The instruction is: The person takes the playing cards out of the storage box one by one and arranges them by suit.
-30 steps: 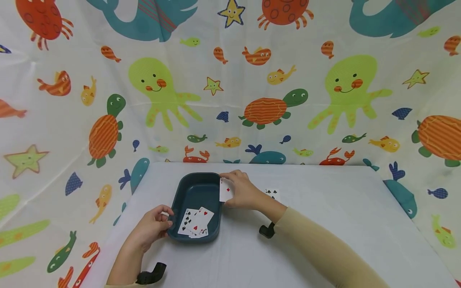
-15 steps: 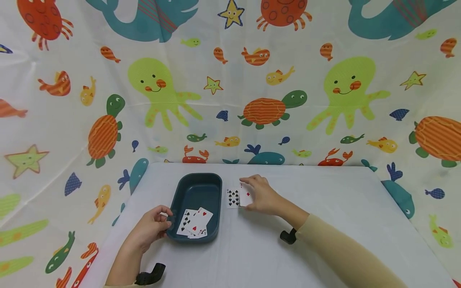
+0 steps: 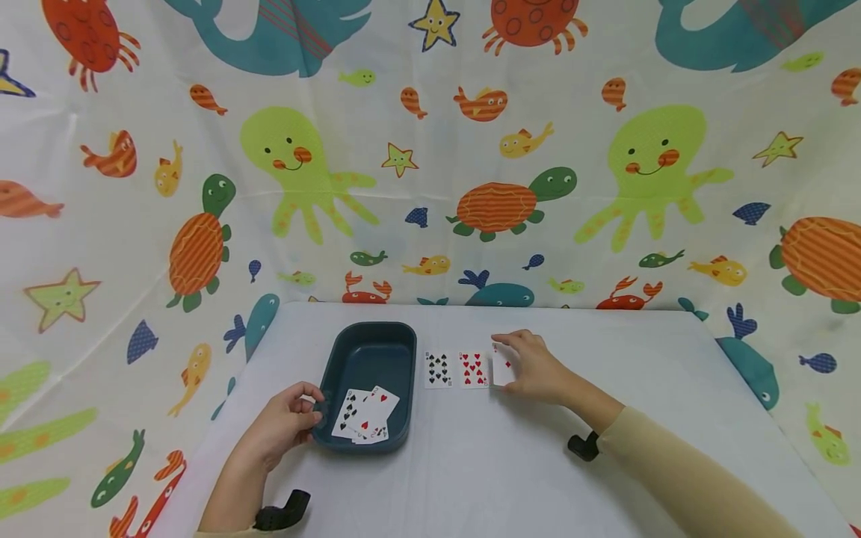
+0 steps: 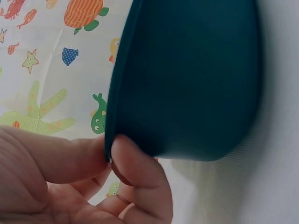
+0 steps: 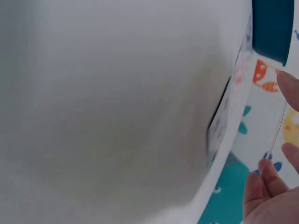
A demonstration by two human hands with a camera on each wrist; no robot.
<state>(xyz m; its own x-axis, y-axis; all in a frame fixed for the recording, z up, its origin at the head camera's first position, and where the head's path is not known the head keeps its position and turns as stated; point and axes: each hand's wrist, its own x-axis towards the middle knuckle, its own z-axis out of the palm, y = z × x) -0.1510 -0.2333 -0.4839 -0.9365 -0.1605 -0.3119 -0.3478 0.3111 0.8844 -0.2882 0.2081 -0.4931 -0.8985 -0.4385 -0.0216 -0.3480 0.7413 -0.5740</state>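
- reaching out over the white table (image 3: 605, 351), the right hand (image 3: 534, 368) pinches a red diamond card (image 3: 501, 368) between thumb and fingertips, the card's lower edge at the table surface, its sleeved forearm running back toward the near right corner.
- curling round the near left corner of the dark teal tray (image 3: 366, 351), the left hand (image 3: 282, 424) pinches the rim between thumb and forefinger; the left wrist view shows the thumb (image 4: 140, 179) pressed against the tray's outer wall.
- two cards lie face up in a row just left of the held one: a card of black spades (image 3: 438, 369) beside the tray, then a card of red hearts (image 3: 474, 369); the three sit close together, not overlapping.
- inside the tray, a small overlapping heap of cards (image 3: 365, 415) rests at the near end; the bottom ones are mostly covered.
- the held card's face is partly hidden by the fingers, so its rank is hard to read; the right wrist view is blurred and shows only its thin edge.
- the table lies open to the right of the row and toward the near edge; the patterned sea-creature curtain (image 3: 430, 149) closes in at the back and both sides.
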